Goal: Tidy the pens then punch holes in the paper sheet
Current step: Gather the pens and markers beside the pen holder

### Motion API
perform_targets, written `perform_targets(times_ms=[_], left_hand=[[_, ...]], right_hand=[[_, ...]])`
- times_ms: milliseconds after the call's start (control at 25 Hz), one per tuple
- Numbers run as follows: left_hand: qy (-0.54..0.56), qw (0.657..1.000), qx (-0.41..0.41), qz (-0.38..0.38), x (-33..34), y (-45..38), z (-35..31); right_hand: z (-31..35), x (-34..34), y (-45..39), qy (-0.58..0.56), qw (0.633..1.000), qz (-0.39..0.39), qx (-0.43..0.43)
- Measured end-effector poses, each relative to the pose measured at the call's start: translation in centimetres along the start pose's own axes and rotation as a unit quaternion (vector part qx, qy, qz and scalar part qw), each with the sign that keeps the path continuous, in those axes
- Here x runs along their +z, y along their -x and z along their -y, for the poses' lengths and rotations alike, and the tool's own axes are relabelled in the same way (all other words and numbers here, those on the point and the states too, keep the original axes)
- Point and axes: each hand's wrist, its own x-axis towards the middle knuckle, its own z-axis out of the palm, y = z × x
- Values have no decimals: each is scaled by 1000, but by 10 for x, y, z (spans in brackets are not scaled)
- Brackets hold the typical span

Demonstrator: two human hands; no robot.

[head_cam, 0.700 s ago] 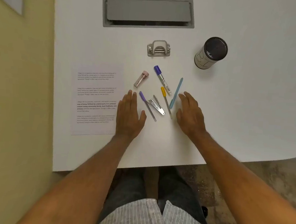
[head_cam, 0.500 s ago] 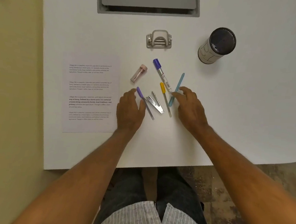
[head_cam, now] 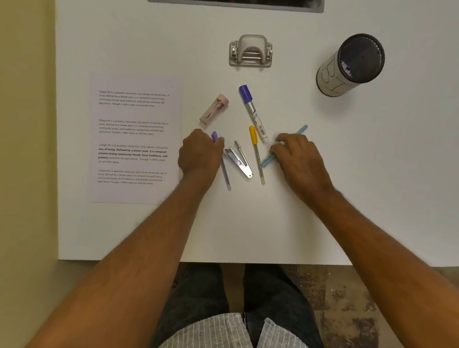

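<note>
Now the white counter (head_cam: 385, 184) holds everything, and the biggest thing on it is the paper (head_cam: 135, 140), lying flat at the left, just beside the left hand (head_cam: 199, 155). The paper sits close to the counter's left side, so a bump from that arm could slide it off or crumple it.

The cup (head_cam: 350, 64) stands far back on the right, well apart from the pens. It looks tall and thin, so I think a pen dropped in hard could tip it. It is dark inside, and I cannot tell if anything is in it.

The hole punch (head_cam: 251, 51) waits at the back, not touched yet.

The left hand is curled over the purple pen (head_cam: 226, 177). Its fingers hide the grip, so I cannot tell if it has the pen. The silver stapler (head_cam: 240, 162) lies touching or almost touching that pen and could get dragged along.

The right hand (head_cam: 297, 159) is bent down on the blue pen (head_cam: 303, 128), pressing or pinching it. Its middle is hidden, so I cannot tell if it is gripped. The pen could roll away.

The marker (head_cam: 251, 111), the yellow pen (head_cam: 257, 154) and the pink tube (head_cam: 214, 109) lie loose between the hands. The marker and yellow pen touch, so moving one could push the other.
</note>
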Motion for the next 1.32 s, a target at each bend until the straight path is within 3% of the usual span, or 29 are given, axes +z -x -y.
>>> perform_targets(times_ms=[120, 360, 480, 560, 640, 800, 960, 1320], left_hand=[[11, 1000, 8, 1, -2, 3, 1], [74, 997, 28, -11, -8, 15, 5], [129, 991, -7, -27, -9, 23, 7], [182, 983, -32, -16, -5, 33, 9], [203, 978, -45, -3, 4, 47, 11], [171, 981, -75, 50, 26, 64, 3], [64, 995, -59, 47, 33, 62, -11], [44, 998, -17, 43, 23, 54, 0]], right_hand=[[-2, -4, -3, -55, 996, -66, 3], [22, -26, -62, -242, 950, -91, 176], [29, -20, -101, -234, 939, -24, 252], [33, -16, -115, -237, 935, 27, 264], [32, -14, -121, -244, 933, 27, 262], [26, -18, -121, -265, 921, 5, 285], [24, -21, -90, -311, 890, -11, 333], [57, 8, -30, -276, 899, 23, 340]])
